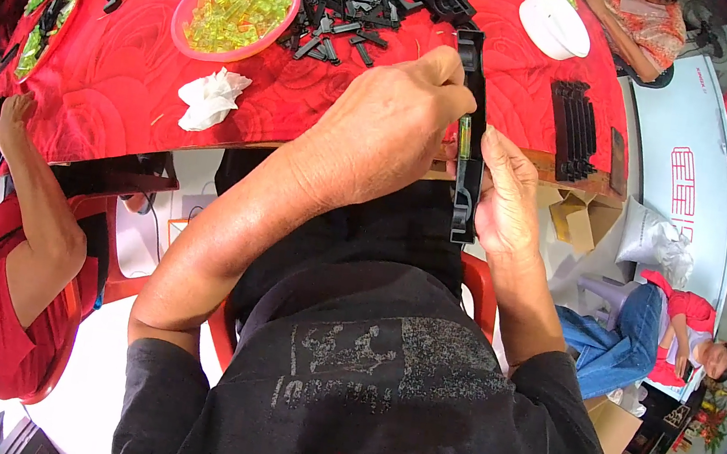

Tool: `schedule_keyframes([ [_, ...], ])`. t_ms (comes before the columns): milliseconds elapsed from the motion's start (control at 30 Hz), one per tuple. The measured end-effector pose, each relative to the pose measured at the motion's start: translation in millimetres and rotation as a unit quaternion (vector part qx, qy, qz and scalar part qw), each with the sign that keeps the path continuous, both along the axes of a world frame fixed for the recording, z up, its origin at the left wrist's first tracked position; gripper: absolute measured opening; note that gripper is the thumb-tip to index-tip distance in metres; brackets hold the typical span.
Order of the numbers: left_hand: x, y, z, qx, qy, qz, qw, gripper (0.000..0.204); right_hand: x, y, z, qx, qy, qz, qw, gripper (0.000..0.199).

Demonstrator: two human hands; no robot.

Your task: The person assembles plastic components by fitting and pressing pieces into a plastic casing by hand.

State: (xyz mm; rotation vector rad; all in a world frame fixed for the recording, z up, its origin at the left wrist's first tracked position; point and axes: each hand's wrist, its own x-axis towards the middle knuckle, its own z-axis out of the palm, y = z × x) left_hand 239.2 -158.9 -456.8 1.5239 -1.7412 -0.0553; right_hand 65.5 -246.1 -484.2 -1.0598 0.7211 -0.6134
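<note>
My right hand holds a long black plastic strip upright at the table's near edge, gripping its lower part. A small yellow-green clear piece sits in the strip's middle. My left hand is closed over the strip from the left, with thumb and fingertips pressing near its top and on the clear piece. A pink bowl of yellow-green clear pieces and a pile of small black plastic parts lie further back on the red tablecloth.
A crumpled white tissue lies left of my hands. A stack of black strips rests at the right, a white bowl behind it. A person in red sits at my left, another person across the table, another at lower right.
</note>
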Motion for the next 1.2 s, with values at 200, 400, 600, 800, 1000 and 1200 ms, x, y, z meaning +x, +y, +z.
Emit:
schedule_keyframes([
  [200, -14, 4, -1, -0.018, 0.0, 0.02, 1.0, 0.031, -2, -4, -5, 0.006, -0.021, -0.002, 1.0, 0.027],
  [400, -29, 8, 1, 0.019, -0.077, 0.063, 0.995, 0.038, 1, 1, 2, -0.011, -0.029, -0.015, 0.999, 0.028],
  [600, -43, 9, 2, 0.062, -0.118, 0.098, 0.986, 0.041, -4, -7, -5, -0.028, -0.032, -0.002, 0.999, 0.026],
  [800, -55, 9, -5, 0.053, -0.083, 0.11, 0.989, 0.05, 0, -4, -1, -0.003, -0.061, -0.04, 0.997, 0.025],
  [1000, -77, 15, -20, 0.085, 0.081, 0.073, 0.99, 0.06, -2, -6, 1, 0.035, -0.063, -0.037, 0.997, 0.024],
  [1200, -85, 17, -31, 0.119, 0.141, 0.045, 0.982, 0.075, -3, -2, 2, 0.055, -0.051, -0.046, 0.996, 0.026],
])
